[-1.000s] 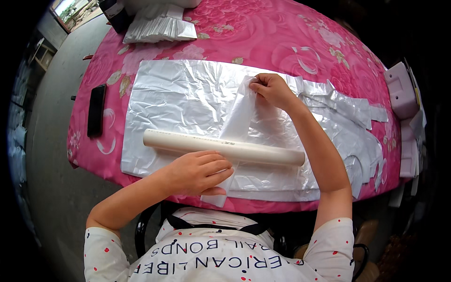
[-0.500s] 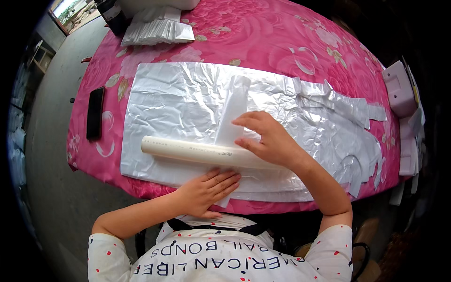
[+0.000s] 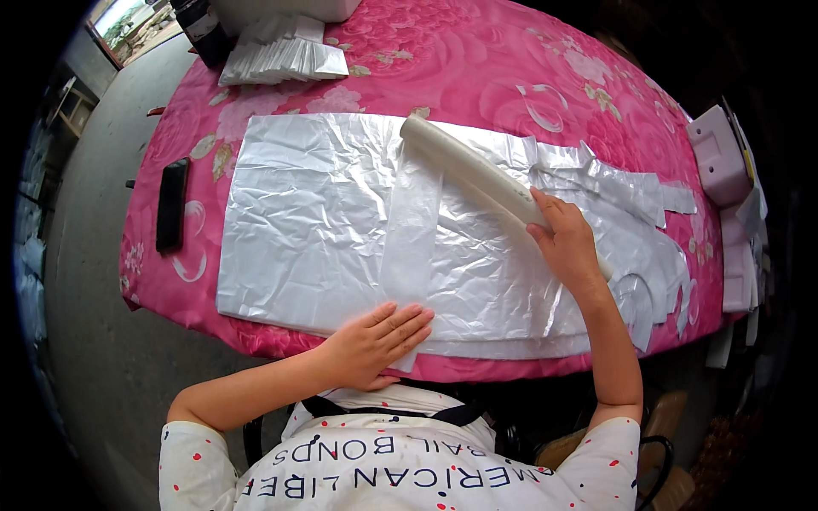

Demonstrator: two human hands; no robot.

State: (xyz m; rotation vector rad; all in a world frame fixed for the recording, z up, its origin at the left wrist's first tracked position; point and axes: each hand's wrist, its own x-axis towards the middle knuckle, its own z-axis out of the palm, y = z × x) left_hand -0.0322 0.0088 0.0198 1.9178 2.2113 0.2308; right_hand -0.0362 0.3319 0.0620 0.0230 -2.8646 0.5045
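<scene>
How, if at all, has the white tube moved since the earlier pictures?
Yes: judged against the black phone, the white tube in the right hand has shifted right, and its left end has swung farther away from the wearer.

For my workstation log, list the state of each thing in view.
Left hand: open, palm down at the strip's near end
Right hand: closed around the tube
White tube: held, slanted over the bags
White strip: laid out lengthwise across the bags
Silvery plastic bags: flat, wrinkled
Black phone: lying flat, unlit
Small folded packets: fanned in an overlapping row
</scene>
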